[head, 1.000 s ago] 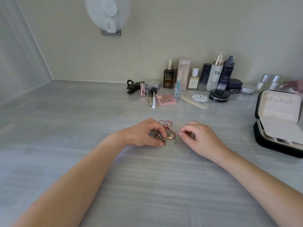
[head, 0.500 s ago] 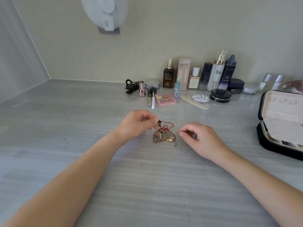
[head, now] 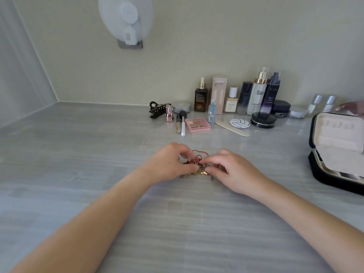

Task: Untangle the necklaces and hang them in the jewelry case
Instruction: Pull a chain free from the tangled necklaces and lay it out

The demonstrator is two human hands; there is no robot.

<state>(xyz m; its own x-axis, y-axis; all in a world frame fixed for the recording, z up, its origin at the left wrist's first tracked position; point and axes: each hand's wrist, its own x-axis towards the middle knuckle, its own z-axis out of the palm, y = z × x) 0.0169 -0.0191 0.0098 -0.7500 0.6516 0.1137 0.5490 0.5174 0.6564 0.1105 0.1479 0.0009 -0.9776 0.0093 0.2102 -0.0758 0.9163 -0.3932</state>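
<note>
A tangled clump of necklaces [head: 198,168] lies on the grey tabletop in the middle, with a red cord looping out at the back and gold chain and a pendant at the front. My left hand [head: 171,163] pinches the clump from the left. My right hand [head: 229,170] pinches it from the right, fingers curled over the chains. The two hands almost meet over the tangle and hide part of it. The black jewelry case [head: 315,170] stands open at the right edge, its cream-lined lid upright.
Along the back wall stand several cosmetic bottles [head: 259,91], a black hair claw [head: 156,111], a pink eyeshadow palette [head: 197,125], a makeup brush [head: 182,123], a nail file [head: 232,128] and a black round jar [head: 263,120]. A white wall fan [head: 126,18] hangs above.
My right hand has moved left onto the tangle and taken hold of it. My left hand, which had lifted the red cord, has come back down onto the clump.
</note>
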